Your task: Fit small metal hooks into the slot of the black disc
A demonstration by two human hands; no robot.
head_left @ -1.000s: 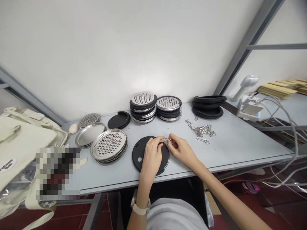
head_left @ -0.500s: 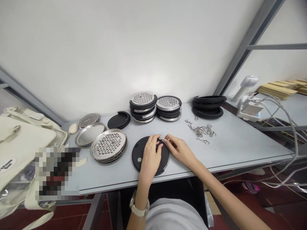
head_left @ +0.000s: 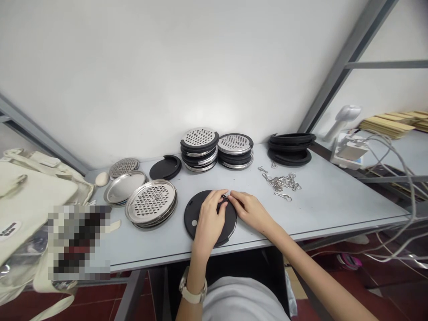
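A round black disc (head_left: pixel 191 222) with a silver edge along its right side lies near the table's front edge. My left hand (head_left: pixel 211 218) rests over it, its fingers bent at the disc's upper rim. My right hand (head_left: pixel 249 208) meets it from the right, thumb and forefinger pinched on a small metal clip (head_left: pixel 225 196), partly hidden by the fingertips. Left of the disc is a stack of perforated metal plates (head_left: pixel 151 201). Several loose silver clips (head_left: pixel 282 183) lie to the right.
Behind stand two stacks of black-rimmed perforated discs (head_left: pixel 199 149), (head_left: pixel 235 150) and stacked black covers (head_left: pixel 290 149). A single black cover (head_left: pixel 165 167) and a plain metal plate (head_left: pixel 124 188) lie left. A cream bag (head_left: pixel 36 191) sits far left; cables (head_left: pixel 401 165) hang right.
The fingertips of both hands have shifted slightly at the disc's upper rim, and the right fingers have drawn a little closer to the left. The disc stays in place.
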